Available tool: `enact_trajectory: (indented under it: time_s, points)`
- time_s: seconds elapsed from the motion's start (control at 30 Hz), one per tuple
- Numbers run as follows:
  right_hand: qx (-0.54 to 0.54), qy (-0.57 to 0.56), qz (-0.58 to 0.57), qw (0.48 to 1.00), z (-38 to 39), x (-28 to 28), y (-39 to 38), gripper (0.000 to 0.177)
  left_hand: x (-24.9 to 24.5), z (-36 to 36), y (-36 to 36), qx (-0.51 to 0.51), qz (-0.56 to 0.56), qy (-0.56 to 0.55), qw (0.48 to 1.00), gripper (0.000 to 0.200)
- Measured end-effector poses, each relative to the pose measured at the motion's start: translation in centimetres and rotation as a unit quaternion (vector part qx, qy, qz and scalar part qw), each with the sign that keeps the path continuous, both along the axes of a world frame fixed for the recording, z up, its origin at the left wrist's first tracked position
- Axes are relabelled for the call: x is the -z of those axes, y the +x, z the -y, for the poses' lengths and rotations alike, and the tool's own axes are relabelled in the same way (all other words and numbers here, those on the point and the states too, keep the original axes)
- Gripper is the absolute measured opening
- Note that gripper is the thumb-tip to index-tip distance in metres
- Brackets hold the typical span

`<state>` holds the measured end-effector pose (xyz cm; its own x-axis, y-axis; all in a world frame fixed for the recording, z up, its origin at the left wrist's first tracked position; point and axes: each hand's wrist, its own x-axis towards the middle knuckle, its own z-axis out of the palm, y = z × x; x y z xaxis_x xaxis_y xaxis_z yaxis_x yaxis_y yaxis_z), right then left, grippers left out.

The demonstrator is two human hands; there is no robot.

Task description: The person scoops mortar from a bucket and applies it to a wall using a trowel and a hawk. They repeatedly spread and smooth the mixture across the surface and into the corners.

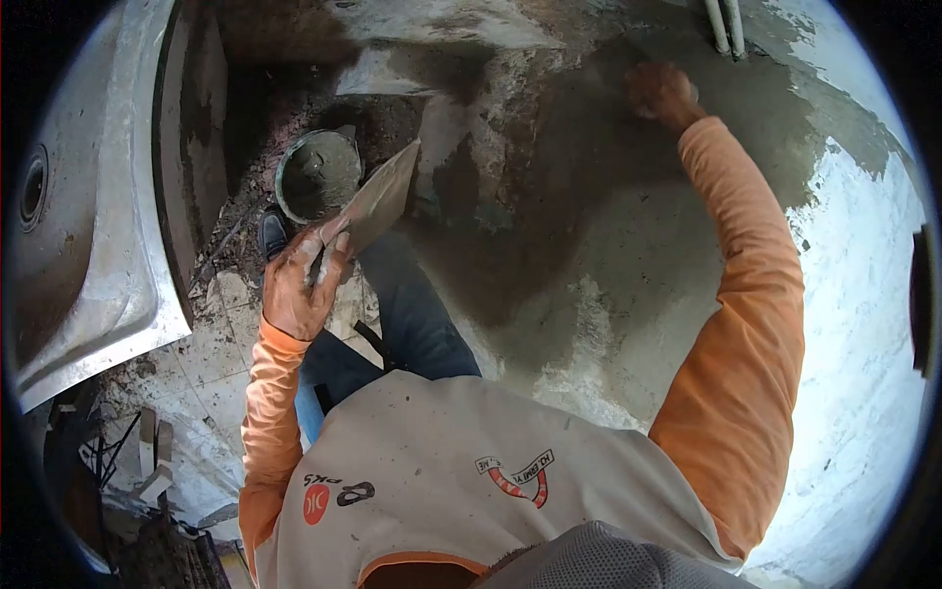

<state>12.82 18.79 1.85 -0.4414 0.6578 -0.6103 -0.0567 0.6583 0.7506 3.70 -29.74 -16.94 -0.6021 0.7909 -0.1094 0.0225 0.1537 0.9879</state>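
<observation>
wet grey plaster covers the wall right of the bucket. left hand, just below the bucket, is closed round the handle of a trowel, whose blade tilts up beside the bucket's rim, apparently held close for loading. right hand, well right of the bucket and higher, presses on the dark wet patch; whether it grips anything cannot be told. the bucket stands on the floor at the wall's foot, within the left arm's reach. a sink lies left of it.
</observation>
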Motion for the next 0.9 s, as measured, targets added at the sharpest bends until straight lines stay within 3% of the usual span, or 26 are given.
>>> enact_trajectory:
  time_s: [0.07,0.13,0.33,0.37,0.43,0.5,0.57,0.6,0.67,0.8,0.9]
  points:
    - [-0.198,-0.039,0.07,0.977,-1.5,1.3,6.2,0.026,-0.5,0.0,-0.2,0.007,-0.015,-0.005,1.0,0.026]
    - [0.007,-0.075,0.163,0.984,0.1,1.2,7.3,0.03,-0.9,0.1,-0.5,0.011,-0.008,-0.009,1.0,0.026]
    - [0.07,-0.071,0.145,0.984,7.5,-4.9,5.0,0.036,-1.8,-0.2,-1.3,-0.002,-0.006,0.007,1.0,0.026]
    - [0.069,-0.067,0.145,0.985,7.1,-6.1,4.0,0.036,-1.9,-0.3,-1.3,-0.006,0.004,0.001,1.0,0.026]
    - [0.065,0.016,0.029,0.997,5.2,-8.1,1.9,0.038,-1.5,-0.6,-1.3,-0.008,0.0,0.005,1.0,0.026]
    - [0.005,0.057,0.0,0.998,2.3,-9.8,0.2,0.025,-1.5,-1.0,-1.2,-0.005,-0.002,0.004,1.0,0.026]
    - [-0.065,0.05,-0.074,0.994,-3.9,-11.0,1.2,0.023,-1.8,-1.5,-1.2,0.004,0.006,-0.003,1.0,0.027]
    - [-0.063,0.049,-0.074,0.994,-5.8,-11.5,1.3,0.023,-1.8,-1.6,-1.1,0.006,0.007,-0.003,1.0,0.027]
    - [-0.159,0.033,-0.096,0.982,-8.0,-12.2,1.3,0.021,-1.9,-2.1,-1.0,0.014,-0.017,-0.003,1.0,0.027]
    - [-0.165,0.024,-0.078,0.983,-5.3,-13.9,2.9,0.021,-1.8,-2.7,-0.9,0.016,-0.003,0.014,1.0,0.027]
    - [-0.001,0.041,0.063,0.997,1.5,-13.2,2.5,0.025,-2.3,-3.0,-1.4,0.028,0.0,0.008,1.0,0.028]
